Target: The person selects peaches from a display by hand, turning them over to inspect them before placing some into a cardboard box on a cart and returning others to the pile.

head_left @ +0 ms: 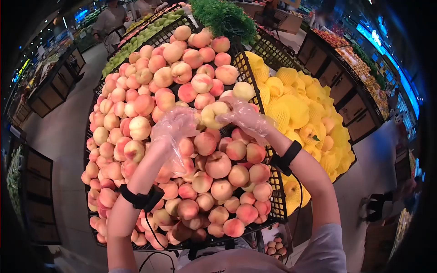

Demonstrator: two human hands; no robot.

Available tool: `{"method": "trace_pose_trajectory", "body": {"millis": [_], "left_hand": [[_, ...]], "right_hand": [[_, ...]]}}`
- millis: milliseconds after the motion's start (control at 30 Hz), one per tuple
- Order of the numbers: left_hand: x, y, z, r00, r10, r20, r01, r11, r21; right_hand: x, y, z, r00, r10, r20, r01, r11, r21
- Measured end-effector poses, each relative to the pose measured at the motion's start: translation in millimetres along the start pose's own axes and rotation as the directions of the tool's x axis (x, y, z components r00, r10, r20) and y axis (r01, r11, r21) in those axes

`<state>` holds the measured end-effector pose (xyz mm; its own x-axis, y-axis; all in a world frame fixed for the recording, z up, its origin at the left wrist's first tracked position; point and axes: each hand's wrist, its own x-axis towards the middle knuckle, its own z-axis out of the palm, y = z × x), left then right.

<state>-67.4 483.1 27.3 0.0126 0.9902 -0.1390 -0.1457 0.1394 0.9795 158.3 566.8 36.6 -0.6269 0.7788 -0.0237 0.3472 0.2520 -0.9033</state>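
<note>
A pale yellow peach (214,114) is held above the heap, between my two hands, both in clear plastic gloves. My right hand (248,117) grips it from the right with bent fingers. From the other side, my left hand (175,123) has its curled fingers against the peach's left edge; part of those fingers is blurred by the loose glove. Below and around both hands lie many pink and yellow peaches (218,164). Another pale peach (243,91) rests just beyond my right hand.
A black crate wall (276,195) separates the peaches from fruit in yellow foam nets (314,113) on the right. Leafy greens (223,20) stand at the far end, with green fruit (150,34) to their left. Another person (111,22) stands at the back left. Black wristbands with cables are on both my forearms.
</note>
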Motion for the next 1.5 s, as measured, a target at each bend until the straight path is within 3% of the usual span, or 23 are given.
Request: {"method": "trace_pose_trajectory", "body": {"millis": [67,133,233,300,400,500,600,667,700,733,800,867,900,933,1033,1100,1167,1233,1300,1367,1500], "left_hand": [[4,-6,6,0.996,-0.071,0.053,0.077,0.99,-0.116],[6,-10,11,0.984,-0.136,0.116,0.156,0.968,-0.194],[10,-14,16,0.974,-0.156,0.162,0.179,0.974,-0.139],[8,-11,17,0.972,-0.083,0.221,0.116,0.983,-0.141],[-11,-1,19,0.953,-0.01,0.303,0.079,0.973,-0.216],[-11,4,24,0.939,-0.173,0.298,0.263,0.918,-0.296],[3,-18,30,0.913,-0.308,0.267,0.405,0.762,-0.505],[-4,-10,48,0.906,-0.386,0.175,0.406,0.673,-0.618],[-6,-14,43,0.96,-0.234,0.153,0.267,0.932,-0.246],[-10,-20,35,0.977,-0.08,0.2,0.046,0.984,0.169],[-10,-31,31,0.97,-0.058,0.237,-0.034,0.93,0.365],[-10,-37,32,0.944,-0.291,0.158,0.301,0.953,-0.044],[-10,-37,33,0.931,-0.33,0.157,0.353,0.922,-0.156],[-11,-35,34,0.916,-0.369,0.156,0.399,0.877,-0.266],[-11,-13,31,0.954,-0.253,0.162,0.291,0.913,-0.287],[-9,-2,27,0.972,-0.174,0.159,0.216,0.928,-0.304],[-5,1,-4,0.982,0.071,0.176,-0.013,0.951,-0.308],[5,0,-28,0.977,0.191,0.09,-0.167,0.96,-0.224],[17,-8,-39,0.973,0.205,-0.105,-0.21,0.977,-0.041],[20,-14,-47,0.96,0.194,-0.204,-0.189,0.981,0.042],[11,-15,-52,0.968,0.167,-0.186,-0.164,0.986,0.031]], "right_hand": [[-10,7,6,0.995,0.048,0.086,-0.08,0.901,0.426],[-16,7,11,0.987,0.075,0.142,-0.152,0.724,0.673],[-24,1,18,0.984,0.137,0.116,-0.177,0.625,0.76],[-25,5,19,0.979,0.187,0.084,-0.172,0.525,0.833],[-26,14,19,0.991,0.107,0.082,-0.115,0.356,0.927],[-27,4,18,0.979,0.2,0.029,-0.108,0.395,0.912],[-32,-2,26,0.988,-0.009,-0.155,0.09,0.845,0.527],[-44,-3,32,0.993,-0.083,-0.084,0.114,0.859,0.499],[-48,-4,32,0.992,-0.118,-0.049,0.127,0.865,0.486],[-52,-8,29,0.992,-0.121,0.019,0.099,0.881,0.462],[-55,-2,25,0.984,-0.113,0.141,0.041,0.899,0.437],[-51,5,23,0.983,-0.101,0.156,0.036,0.928,0.372],[-51,4,22,0.988,-0.099,0.119,0.058,0.95,0.306],[-50,-2,21,0.991,-0.1,0.084,0.077,0.968,0.238],[-47,-21,20,0.992,-0.121,-0.022,0.121,0.992,0.028],[-33,-22,10,0.988,-0.118,-0.102,0.114,0.992,-0.047],[-13,-8,-9,0.984,-0.088,-0.153,0.076,0.994,-0.078],[0,8,-8,0.981,-0.142,-0.134,0.078,0.914,-0.397],[4,20,4,0.969,-0.223,-0.105,0.082,0.695,-0.714],[8,28,11,0.987,-0.163,0.018,0.106,0.557,-0.824],[36,69,33,0.931,-0.365,-0.001,0.169,0.432,-0.886]]}}
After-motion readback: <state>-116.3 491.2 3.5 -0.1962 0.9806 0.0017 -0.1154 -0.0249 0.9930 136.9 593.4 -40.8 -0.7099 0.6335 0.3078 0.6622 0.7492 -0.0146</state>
